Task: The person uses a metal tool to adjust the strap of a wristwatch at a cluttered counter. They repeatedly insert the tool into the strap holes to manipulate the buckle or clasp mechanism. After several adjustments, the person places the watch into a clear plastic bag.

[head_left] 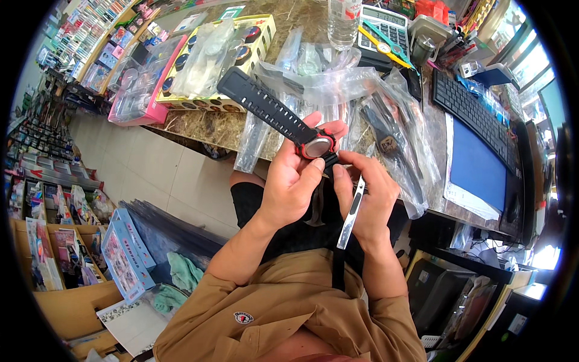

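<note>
My left hand [287,188] is closed around a wristwatch [318,146] with a red-trimmed case. Its round metal back faces up, and one long black perforated strap [263,104] sticks out toward the far left. The other black strap part [330,160] bends down from the case between my two hands. At that lower strap, the thumb and fingertips of my right hand [373,192] are pinched together, touching it or very near. A slim, flat silver metal tool with a dark slot [349,222] is held in the same hand and points down toward me. Its upper end is hidden by fingers.
Clear plastic bags [338,84] and a bagged dark watch [386,142] lie on the marbled table. Boxed watches [241,57] and a pink-edged case [139,111] stand left. A water bottle [344,27], calculator [386,30], keyboard [473,114] and blue pad [476,166] are beyond and right.
</note>
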The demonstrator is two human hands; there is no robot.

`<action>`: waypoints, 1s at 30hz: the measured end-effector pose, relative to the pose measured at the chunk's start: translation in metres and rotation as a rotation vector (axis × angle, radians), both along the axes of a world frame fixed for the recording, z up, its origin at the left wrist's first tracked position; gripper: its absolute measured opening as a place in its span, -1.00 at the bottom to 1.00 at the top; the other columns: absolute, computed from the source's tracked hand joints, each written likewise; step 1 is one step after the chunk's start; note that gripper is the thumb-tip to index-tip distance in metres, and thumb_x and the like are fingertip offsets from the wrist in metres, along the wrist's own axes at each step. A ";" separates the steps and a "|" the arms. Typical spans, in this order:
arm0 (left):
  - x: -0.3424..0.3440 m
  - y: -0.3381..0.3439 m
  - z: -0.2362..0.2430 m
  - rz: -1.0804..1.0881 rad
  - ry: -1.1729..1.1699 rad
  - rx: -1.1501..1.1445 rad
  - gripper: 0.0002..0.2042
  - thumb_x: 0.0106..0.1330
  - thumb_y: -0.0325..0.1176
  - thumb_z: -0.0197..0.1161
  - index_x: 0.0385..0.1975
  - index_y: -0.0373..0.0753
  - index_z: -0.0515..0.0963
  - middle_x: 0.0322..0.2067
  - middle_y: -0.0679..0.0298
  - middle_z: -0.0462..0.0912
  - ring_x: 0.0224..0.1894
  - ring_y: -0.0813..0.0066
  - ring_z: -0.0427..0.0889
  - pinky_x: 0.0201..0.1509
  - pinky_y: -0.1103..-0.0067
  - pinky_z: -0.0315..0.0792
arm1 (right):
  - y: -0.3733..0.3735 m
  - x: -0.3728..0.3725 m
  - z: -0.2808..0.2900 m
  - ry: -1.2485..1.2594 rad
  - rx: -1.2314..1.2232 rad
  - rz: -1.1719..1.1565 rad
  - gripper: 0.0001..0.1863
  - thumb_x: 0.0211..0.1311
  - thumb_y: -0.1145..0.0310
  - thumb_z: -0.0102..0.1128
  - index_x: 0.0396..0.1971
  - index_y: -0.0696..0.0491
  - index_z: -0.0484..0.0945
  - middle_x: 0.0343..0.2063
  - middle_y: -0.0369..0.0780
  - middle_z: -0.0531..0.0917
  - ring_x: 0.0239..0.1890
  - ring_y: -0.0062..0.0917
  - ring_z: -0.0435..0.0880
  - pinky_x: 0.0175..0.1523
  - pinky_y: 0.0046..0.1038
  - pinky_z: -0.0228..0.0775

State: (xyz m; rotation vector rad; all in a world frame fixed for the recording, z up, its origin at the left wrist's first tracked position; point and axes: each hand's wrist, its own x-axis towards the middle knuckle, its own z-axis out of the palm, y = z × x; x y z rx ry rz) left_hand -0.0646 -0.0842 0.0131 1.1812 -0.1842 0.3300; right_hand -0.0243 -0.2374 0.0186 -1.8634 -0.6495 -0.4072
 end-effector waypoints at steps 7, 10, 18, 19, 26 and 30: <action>-0.003 -0.013 0.002 0.061 0.047 0.035 -0.42 0.59 -0.67 -0.06 0.59 -0.37 0.09 0.46 -0.08 0.44 0.48 0.21 0.48 0.55 0.31 0.38 | 0.011 -0.001 -0.004 0.370 0.236 0.048 -0.76 0.30 0.47 0.53 -0.09 0.18 0.74 -0.37 -0.22 0.81 -0.39 -0.66 0.73 -0.21 -0.55 0.57; -0.004 -0.012 -0.001 0.125 0.068 0.201 -0.50 0.59 -0.59 -0.03 0.51 -0.38 0.20 0.45 -0.12 0.45 0.42 0.23 0.56 0.50 0.36 0.46 | 0.012 0.000 -0.003 0.430 0.307 0.040 -0.77 0.30 0.48 0.53 -0.10 0.20 0.74 -0.39 -0.26 0.80 -0.37 -0.72 0.69 -0.20 -0.58 0.55; -0.012 -0.008 -0.003 0.280 0.383 0.309 -0.85 0.55 -0.45 0.28 -0.07 -0.41 0.67 -0.27 0.29 0.73 -0.25 0.61 0.61 -0.13 0.55 0.52 | 0.004 0.008 -0.001 0.480 0.273 0.066 -0.74 0.28 0.41 0.54 -0.11 0.21 0.75 -0.37 -0.27 0.80 -0.34 -0.71 0.68 -0.19 -0.55 0.56; -0.014 -0.008 -0.002 0.275 0.415 0.303 -0.85 0.54 -0.44 0.29 -0.11 -0.42 0.68 -0.34 0.32 0.72 -0.31 0.63 0.59 -0.19 0.56 0.51 | 0.004 0.007 0.001 0.531 0.305 0.085 -0.73 0.27 0.41 0.55 -0.10 0.20 0.75 -0.35 -0.27 0.80 -0.32 -0.70 0.68 -0.17 -0.55 0.56; -0.016 -0.013 0.003 0.338 0.401 0.303 -0.85 0.49 -0.46 0.35 -0.15 -0.45 0.73 -0.36 0.28 0.82 -0.31 0.68 0.70 -0.21 0.58 0.57 | 0.003 0.013 -0.006 0.685 0.323 0.143 -0.70 0.26 0.40 0.55 -0.07 0.20 0.74 -0.33 -0.30 0.74 -0.28 -0.70 0.66 -0.11 -0.56 0.55; -0.015 -0.018 0.002 0.367 0.368 0.255 -0.86 0.47 -0.49 0.36 -0.13 -0.45 0.73 -0.32 0.23 0.83 -0.29 0.64 0.74 -0.20 0.56 0.60 | 0.006 0.014 -0.007 0.729 0.371 0.163 -0.70 0.26 0.40 0.53 -0.07 0.21 0.74 -0.33 -0.32 0.73 -0.28 -0.72 0.65 -0.12 -0.58 0.54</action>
